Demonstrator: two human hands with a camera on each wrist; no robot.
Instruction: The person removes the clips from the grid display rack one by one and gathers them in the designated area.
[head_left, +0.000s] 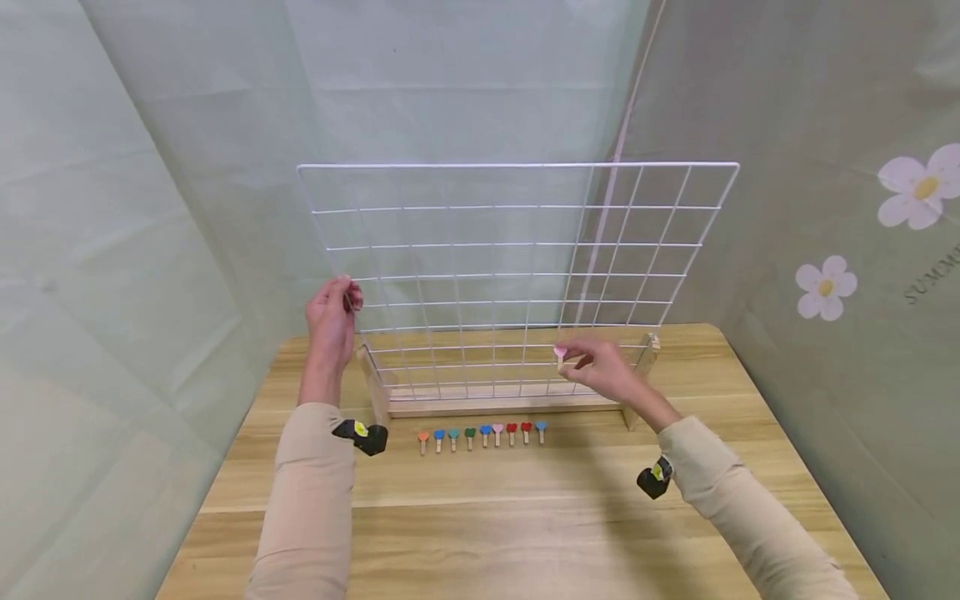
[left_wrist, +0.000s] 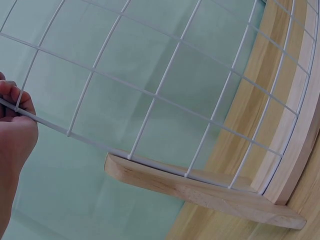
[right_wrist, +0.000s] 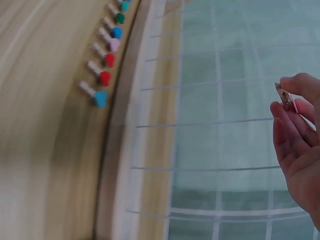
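A white wire grid panel (head_left: 517,275) stands upright in a wooden base (head_left: 495,404) on the table. My left hand (head_left: 333,312) grips the grid's left edge wire, and in the left wrist view its fingers (left_wrist: 15,100) curl round that wire. My right hand (head_left: 600,367) pinches a small wooden clip with a pink heart (head_left: 560,354) close in front of the grid's lower wires; the right wrist view shows the clip (right_wrist: 286,97) between fingertips. A row of several heart clips (head_left: 483,433) in orange, blue, green, pink and red lies before the base.
The wooden table (head_left: 525,517) is ringed by pale green fabric walls, with flower prints (head_left: 918,187) on the right. The base's wooden foot (left_wrist: 200,192) juts forward at the left end. Bare tabletop stretches between the clip row and the near edge.
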